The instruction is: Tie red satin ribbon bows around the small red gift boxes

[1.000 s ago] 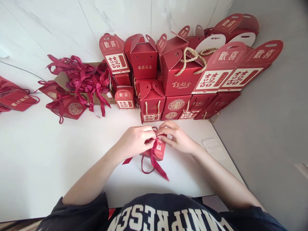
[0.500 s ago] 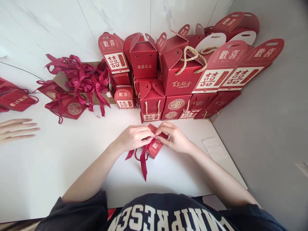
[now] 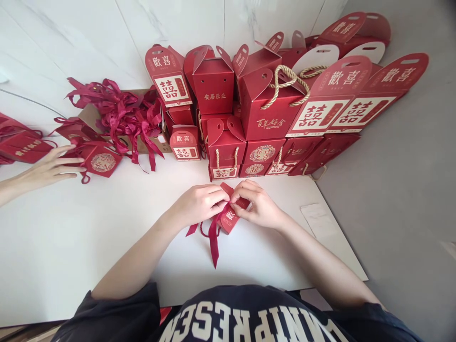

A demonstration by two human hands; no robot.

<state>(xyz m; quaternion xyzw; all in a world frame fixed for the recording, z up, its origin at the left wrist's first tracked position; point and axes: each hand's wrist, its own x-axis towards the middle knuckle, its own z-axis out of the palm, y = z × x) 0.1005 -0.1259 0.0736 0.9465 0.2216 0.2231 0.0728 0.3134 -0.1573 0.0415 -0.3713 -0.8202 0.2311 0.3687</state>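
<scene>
A small red box (image 3: 227, 223) with printed characters lies tilted on the white table in front of me. At its upper part, my left hand (image 3: 203, 204) pinches a dark red ribbon (image 3: 213, 242), whose tails hang down over the table. Facing it, my right hand (image 3: 258, 204) has thumb and forefinger closed on the ribbon too, almost touching the left fingertips. The knot or loop between the fingers is too small to make out. A dark red cord handle (image 3: 204, 231) curves out at the box's lower left side.
Stacked red gift boxes (image 3: 263, 114) stand along the wall. Left of them, a cardboard box (image 3: 158, 144) holds many ribbons (image 3: 128, 114). Another person's hand (image 3: 59, 166) touches a red hexagonal box (image 3: 103, 161) at the left. White paper (image 3: 316, 219) lies at the right.
The other person's hand has moved right and up to the hexagonal box, which has shifted slightly. My own hands have barely moved.
</scene>
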